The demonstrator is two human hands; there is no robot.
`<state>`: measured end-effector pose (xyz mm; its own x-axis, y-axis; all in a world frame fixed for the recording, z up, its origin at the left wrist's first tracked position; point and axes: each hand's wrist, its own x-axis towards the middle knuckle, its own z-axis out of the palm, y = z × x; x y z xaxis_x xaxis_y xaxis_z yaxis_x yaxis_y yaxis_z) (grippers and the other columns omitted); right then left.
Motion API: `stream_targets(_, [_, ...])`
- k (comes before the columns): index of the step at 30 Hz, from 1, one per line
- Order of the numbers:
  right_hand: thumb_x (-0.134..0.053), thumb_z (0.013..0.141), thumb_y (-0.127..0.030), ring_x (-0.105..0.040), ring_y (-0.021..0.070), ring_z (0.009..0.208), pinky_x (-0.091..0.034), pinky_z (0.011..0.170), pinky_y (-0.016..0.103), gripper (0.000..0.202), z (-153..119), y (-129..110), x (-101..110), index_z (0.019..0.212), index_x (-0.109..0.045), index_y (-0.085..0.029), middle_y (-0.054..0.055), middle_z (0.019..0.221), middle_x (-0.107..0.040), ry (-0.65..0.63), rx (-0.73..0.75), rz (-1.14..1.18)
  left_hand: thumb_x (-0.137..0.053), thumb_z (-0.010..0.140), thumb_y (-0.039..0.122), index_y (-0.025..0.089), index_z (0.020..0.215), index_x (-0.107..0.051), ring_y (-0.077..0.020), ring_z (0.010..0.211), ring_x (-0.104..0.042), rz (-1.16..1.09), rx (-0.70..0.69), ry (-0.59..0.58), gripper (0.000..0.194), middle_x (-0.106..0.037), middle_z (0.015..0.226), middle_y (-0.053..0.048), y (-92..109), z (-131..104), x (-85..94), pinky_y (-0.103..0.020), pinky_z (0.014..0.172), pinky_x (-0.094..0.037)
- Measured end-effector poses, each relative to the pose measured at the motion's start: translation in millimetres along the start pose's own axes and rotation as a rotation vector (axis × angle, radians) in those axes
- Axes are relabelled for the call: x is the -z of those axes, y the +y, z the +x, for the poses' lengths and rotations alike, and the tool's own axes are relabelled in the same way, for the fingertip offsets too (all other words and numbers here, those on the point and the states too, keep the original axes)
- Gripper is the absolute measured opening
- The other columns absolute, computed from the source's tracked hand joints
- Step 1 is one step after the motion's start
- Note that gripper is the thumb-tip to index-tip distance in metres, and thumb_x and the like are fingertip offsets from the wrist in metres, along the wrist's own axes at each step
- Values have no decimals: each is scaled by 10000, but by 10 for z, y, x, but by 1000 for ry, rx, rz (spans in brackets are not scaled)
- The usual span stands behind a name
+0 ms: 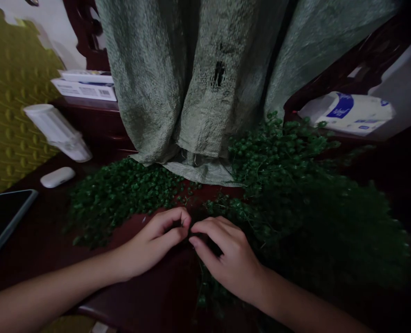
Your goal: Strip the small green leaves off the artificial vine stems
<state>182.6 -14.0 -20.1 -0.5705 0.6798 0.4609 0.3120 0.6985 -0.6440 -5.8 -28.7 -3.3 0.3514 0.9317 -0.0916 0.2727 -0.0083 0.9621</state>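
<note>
the larger green heap spreads at two to four o'clock from your hands, the smaller green heap at ten. your left hand is curled nearly closed; your right hand has thumb and forefinger slightly apart. i can't tell if either holds a stem. the sack is at twelve.

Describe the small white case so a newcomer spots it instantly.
On the dark red table, look left, toward the yellow bumpy mat. The small white case lies between the phone and the left green pile. It is low, smooth and rounded, unlike the taller white container just behind it.
</note>
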Motion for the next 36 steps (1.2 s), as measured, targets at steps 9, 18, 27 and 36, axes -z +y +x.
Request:
stream_targets(9, [-526,860,-96,-546,130,713,-431,683,268,92,44,-19,16,853,-549,-185,3,779,-571,156,-45,50,-458,827,196,181,713,-474,-128,669,-430,162,-114,81,116,-469,686,30,5,24,2,-238,622,-344])
stream_targets(18, [-604,785,-137,-595,123,659,-461,627,230,67,326,-15,277,748,-598,-192,-21,691,-625,225,-253,33,-530,839,152,161,788,-569,-127,712,-533,291,-252,-11,64,-577,767,-6,-103,12,-67,-228,658,-401])
stream_targets(27, [-550,772,-158,-687,186,931,-545,829,316,291,785,60,132,1036,-666,-194,70,1093,-700,-10,-377,328,-670,796,257,129,818,-650,-122,706,-514,-159,-24,80,132,-585,714,7,-111,88,-54,-230,661,-382])
stream_targets(36, [-681,748,-126,-661,166,849,-543,764,263,202,395,47,130,931,-671,-210,34,925,-681,-88,-3,104,-829,630,318,118,779,-671,-104,640,-527,-593,140,112,295,-615,669,13,-97,149,20,-225,638,-368])
